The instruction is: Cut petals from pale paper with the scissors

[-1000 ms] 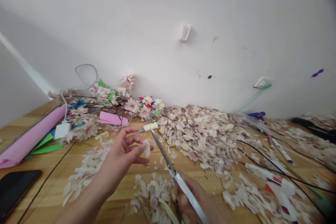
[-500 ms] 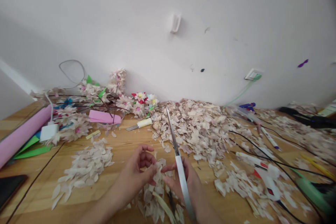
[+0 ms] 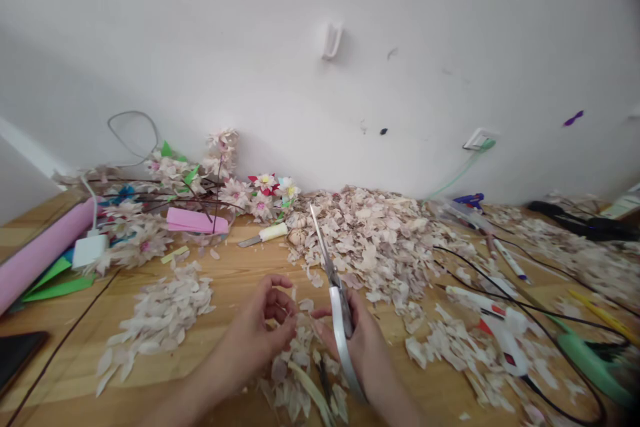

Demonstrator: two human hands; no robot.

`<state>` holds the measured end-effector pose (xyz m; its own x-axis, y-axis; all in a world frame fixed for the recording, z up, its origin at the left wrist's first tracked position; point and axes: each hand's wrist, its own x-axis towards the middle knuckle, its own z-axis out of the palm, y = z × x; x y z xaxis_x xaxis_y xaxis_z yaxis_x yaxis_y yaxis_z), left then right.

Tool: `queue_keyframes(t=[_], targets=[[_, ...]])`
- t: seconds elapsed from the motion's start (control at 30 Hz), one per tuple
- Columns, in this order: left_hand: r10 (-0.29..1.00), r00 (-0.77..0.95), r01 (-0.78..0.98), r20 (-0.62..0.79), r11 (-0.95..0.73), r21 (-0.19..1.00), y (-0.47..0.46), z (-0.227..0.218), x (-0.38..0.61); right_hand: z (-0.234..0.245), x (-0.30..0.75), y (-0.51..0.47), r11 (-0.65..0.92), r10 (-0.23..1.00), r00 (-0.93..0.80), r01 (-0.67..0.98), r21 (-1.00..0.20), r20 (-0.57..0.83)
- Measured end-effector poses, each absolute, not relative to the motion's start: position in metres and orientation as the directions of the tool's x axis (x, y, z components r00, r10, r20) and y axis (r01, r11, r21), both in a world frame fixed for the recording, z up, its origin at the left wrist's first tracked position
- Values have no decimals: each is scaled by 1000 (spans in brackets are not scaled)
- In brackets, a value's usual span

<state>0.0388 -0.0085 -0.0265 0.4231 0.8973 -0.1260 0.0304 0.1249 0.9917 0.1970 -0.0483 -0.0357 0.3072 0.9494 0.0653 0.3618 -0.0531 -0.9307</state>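
The scissors [image 3: 334, 280] are held in the right grip [image 3: 359, 330], which is closed around the handle; the white handle loop is seen along the left side of that hand, and the blades are pointed far and slightly left over the bench [image 3: 227, 280]. The left grip [image 3: 273, 317] is set left of the scissors, well apart from the blades, with its fingers curled and thumb and fingertips brought narrowly together; whether a petal is pinched there cannot be told. Pale petals [image 3: 287, 390] are heaped just below and between the two grips, at the near side, with a pale stalk [image 3: 309, 387] laid among them. A smaller petal pile [image 3: 167, 310] is spread to the left of the left grip. Beyond the right grip, a large heap of dry skins [image 3: 375, 240] is banked against the wall [image 3: 280, 80], and a knife [image 3: 273, 232] is laid at its left edge.
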Motion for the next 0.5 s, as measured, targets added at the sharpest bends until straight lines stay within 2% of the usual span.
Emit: queue_keyframes(t=[0.3,0.5], targets=[[865,496,233,-70,-55,971,-15,-36,40,-43,195,-49,-36,981,195,276,-961,19],[877,477,236,-62,-61,970,-15,-36,39,-41,196,-49,-56,985,171,281,-958,-8]])
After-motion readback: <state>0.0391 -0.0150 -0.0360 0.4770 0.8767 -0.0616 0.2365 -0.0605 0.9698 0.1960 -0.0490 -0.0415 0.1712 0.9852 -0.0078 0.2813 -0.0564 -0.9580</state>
